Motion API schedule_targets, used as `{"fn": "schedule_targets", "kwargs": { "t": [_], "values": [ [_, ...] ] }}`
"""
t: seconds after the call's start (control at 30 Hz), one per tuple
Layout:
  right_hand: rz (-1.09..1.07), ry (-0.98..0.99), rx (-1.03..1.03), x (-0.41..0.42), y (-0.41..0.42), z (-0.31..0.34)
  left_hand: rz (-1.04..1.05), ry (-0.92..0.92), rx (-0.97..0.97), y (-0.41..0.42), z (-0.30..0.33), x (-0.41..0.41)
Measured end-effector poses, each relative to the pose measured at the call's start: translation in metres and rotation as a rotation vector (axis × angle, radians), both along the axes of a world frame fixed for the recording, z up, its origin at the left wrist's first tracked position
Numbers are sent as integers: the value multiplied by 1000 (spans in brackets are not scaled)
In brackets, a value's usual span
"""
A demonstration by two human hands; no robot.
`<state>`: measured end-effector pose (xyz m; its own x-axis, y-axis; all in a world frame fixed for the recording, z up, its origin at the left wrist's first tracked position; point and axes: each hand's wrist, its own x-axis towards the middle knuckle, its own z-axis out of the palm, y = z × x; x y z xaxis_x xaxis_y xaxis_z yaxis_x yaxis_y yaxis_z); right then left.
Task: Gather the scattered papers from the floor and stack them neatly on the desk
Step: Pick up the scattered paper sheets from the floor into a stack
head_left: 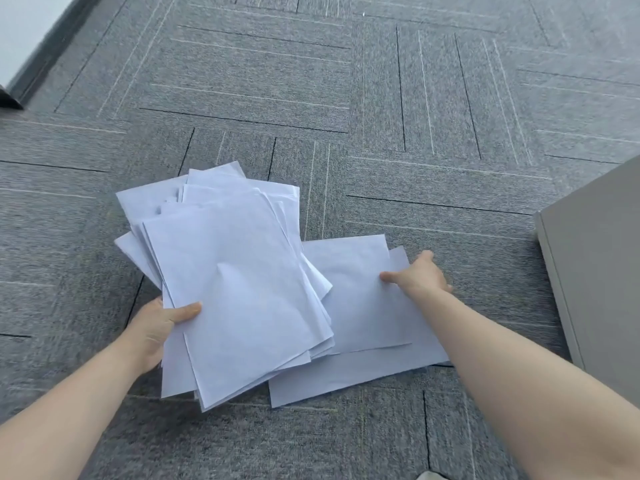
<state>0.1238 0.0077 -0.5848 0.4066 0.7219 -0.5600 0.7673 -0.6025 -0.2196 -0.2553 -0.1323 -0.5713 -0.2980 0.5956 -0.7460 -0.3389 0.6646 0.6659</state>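
Observation:
My left hand (pixel 157 327) grips a loose, fanned bundle of white papers (pixel 235 271) at its lower left edge, thumb on top, holding it above the carpet. Two more white sheets (pixel 360 306) lie overlapped on the grey carpet just right of the bundle, partly hidden under it. My right hand (pixel 417 275) reaches down onto the right side of the upper sheet, thumb on the paper, fingers over its far edge; whether the fingers have curled under the sheet is hidden. No desk top is in view.
A grey cabinet or desk side (pixel 595 258) stands at the right edge, close to the floor sheets. A dark skirting and white wall (pixel 31 46) run along the top left. Grey patterned carpet tiles (pixel 381 98) stretch ahead.

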Motion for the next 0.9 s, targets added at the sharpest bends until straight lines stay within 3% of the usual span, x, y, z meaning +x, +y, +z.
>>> {"fn": "schedule_targets", "kwargs": {
  "t": [0.17,0.3,0.53,0.67,0.9],
  "values": [
    [87,262,46,-10,-6,-4,8,7,-16,1,-3,3],
    [140,300,159,-17,-2,-5,11,5,-17,2,-4,3],
    [-220,328,597,-23,20,29,54,5,-14,-2,-4,-2],
    [-439,462,818,-31,32,52,94,8,-16,-4,-7,-6],
    [-718,763,964,-45,52,73,107,8,-21,-5,-12,-6]
  ]
}}
